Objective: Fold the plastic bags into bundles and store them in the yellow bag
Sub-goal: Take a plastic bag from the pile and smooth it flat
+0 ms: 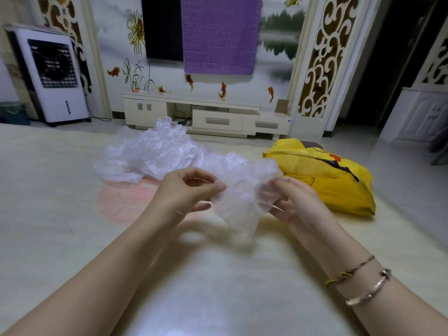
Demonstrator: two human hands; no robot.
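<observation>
A crumpled clear plastic bag hangs above the pale table, held between both hands. My left hand pinches its left edge with thumb and fingertips. My right hand grips its right edge with curled fingers. Behind them lies a heap of clear plastic bags on the table. The yellow bag with red and black print lies on its side to the right, just beyond my right hand.
A faint pink patch marks the table under the heap. Beyond the table stand a white TV cabinet, a white air cooler at left and a white cupboard at right.
</observation>
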